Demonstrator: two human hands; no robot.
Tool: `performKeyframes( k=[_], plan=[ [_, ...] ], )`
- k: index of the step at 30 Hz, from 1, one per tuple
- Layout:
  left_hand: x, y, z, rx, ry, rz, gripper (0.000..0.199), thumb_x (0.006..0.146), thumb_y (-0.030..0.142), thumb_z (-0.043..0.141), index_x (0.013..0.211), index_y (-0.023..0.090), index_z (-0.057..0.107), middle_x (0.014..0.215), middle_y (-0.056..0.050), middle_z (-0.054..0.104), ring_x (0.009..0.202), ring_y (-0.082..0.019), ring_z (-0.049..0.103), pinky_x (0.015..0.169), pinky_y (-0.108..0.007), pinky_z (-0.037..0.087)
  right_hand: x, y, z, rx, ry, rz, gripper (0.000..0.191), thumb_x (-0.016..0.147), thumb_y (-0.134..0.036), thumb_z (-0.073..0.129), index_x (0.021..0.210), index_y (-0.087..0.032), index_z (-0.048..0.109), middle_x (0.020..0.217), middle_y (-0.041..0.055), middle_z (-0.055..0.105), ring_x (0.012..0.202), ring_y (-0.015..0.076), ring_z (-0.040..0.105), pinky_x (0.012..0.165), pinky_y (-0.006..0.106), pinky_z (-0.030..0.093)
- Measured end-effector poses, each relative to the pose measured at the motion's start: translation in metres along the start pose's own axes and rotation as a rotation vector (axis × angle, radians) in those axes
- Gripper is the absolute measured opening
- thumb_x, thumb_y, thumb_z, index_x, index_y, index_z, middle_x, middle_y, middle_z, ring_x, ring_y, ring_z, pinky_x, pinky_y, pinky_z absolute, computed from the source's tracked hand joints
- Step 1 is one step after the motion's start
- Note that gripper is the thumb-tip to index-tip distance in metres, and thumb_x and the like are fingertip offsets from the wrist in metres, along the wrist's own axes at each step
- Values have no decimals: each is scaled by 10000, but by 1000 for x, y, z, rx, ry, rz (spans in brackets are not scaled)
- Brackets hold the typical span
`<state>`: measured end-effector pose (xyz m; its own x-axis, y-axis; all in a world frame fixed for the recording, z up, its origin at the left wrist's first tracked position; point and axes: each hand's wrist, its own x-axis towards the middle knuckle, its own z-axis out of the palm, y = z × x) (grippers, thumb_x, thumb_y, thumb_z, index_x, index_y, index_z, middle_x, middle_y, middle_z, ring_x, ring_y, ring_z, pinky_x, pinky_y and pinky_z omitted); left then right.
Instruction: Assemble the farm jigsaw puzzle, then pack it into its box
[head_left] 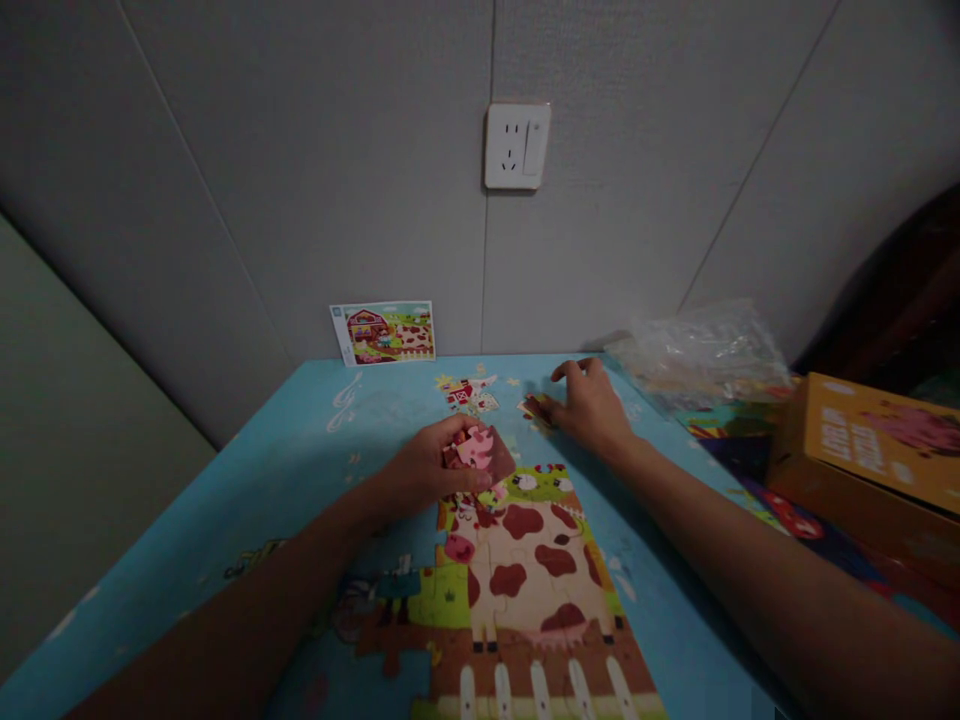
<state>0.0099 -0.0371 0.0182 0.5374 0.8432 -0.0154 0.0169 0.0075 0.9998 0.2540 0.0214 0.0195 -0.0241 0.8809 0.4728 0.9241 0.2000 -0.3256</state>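
Note:
A partly assembled puzzle (525, 580) showing a spotted cow and a white fence lies on the blue table cover. Above its top left part, my left hand (442, 465) is closed around several puzzle pieces (476, 448), pink and brown ones on top. My right hand (589, 405) reaches farther back on the right, its fingers apart and bent. Its thumb side touches or hovers by a small brown piece (536, 408) on the cover; exact contact is unclear. The edge of the assembled part is uneven on the left.
A picture card (390, 332) leans on the wall at the back left. Patterned table cover (300, 430) surrounds the puzzle. A clear plastic bag (705, 350) and an orange puzzle box (877, 460) stand at the right. A socket (517, 147) is on the wall.

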Motion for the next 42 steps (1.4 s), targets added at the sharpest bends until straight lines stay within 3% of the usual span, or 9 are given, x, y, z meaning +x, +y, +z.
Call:
performKeyframes(
  k=[7, 11, 14, 18, 22, 25, 31, 38, 42],
  plan=[
    [1, 1, 4, 94, 51, 18, 387, 653, 273, 785, 943, 181, 545, 769, 29, 599, 640, -112, 539, 584, -221, 391, -35, -54, -15, 739, -443, -220, 305, 840, -464, 571, 780, -169, 612, 667, 14, 600, 595, 122, 505, 568, 254, 381],
    [-2, 3, -1, 112, -22, 34, 415, 682, 252, 760, 1036, 180, 556, 859, 3, 620, 677, -115, 548, 599, -221, 408, -30, -47, -10, 910, -376, -89, 344, 820, -503, 577, 711, -178, 544, 655, 28, 621, 602, 139, 557, 587, 269, 419],
    [-3, 5, -4, 129, -59, 43, 493, 703, 225, 730, 1154, 187, 537, 1026, -55, 637, 793, -157, 598, 667, -255, 452, -14, -20, -6, 804, -194, 63, 346, 845, -512, 527, 731, -186, 524, 700, 60, 646, 646, 174, 601, 625, 298, 441],
    [-4, 7, -4, 160, -100, 12, 385, 720, 256, 712, 1072, 165, 585, 916, -47, 643, 777, -167, 606, 677, -275, 464, 2, 14, -2, 198, -156, 110, 281, 826, -428, 574, 748, -163, 625, 852, 130, 641, 816, 245, 613, 755, 356, 435],
    [-3, 7, -3, 167, -80, -15, 391, 701, 275, 729, 1039, 152, 576, 877, -27, 632, 754, -156, 596, 671, -273, 459, 5, 14, 1, -40, -9, 82, 326, 740, -370, 686, 954, -126, 653, 1049, 182, 558, 929, 278, 572, 798, 367, 435],
    [-1, 4, -1, 197, -32, -32, 392, 698, 286, 731, 1028, 157, 562, 841, -4, 614, 718, -138, 576, 642, -254, 437, -3, -6, -3, 105, -1, -49, 236, 809, -371, 614, 861, -143, 641, 925, 127, 583, 810, 222, 562, 718, 333, 428],
    [2, -1, 0, 272, 60, 0, 378, 715, 372, 723, 972, 162, 540, 711, 54, 509, 609, -85, 446, 560, -209, 354, -30, -46, -20, 590, -436, -442, 253, 764, -399, 680, 814, -155, 640, 728, 16, 593, 619, 113, 470, 585, 255, 347],
    [-3, -1, -9, 286, -112, 79, 411, 752, 345, 681, 1092, 171, 527, 816, 26, 517, 683, -102, 477, 590, -208, 370, -33, -45, -18, 660, -480, -315, 203, 764, -344, 676, 716, -155, 618, 652, -5, 559, 552, 89, 411, 522, 243, 311],
    [-3, -2, -10, 240, -120, 52, 442, 755, 355, 677, 1113, 161, 505, 810, 7, 562, 680, -121, 533, 590, -223, 388, -22, -31, -11, 770, -373, -168, 253, 802, -394, 602, 709, -159, 582, 617, 8, 552, 541, 107, 438, 513, 256, 333]
  ],
)
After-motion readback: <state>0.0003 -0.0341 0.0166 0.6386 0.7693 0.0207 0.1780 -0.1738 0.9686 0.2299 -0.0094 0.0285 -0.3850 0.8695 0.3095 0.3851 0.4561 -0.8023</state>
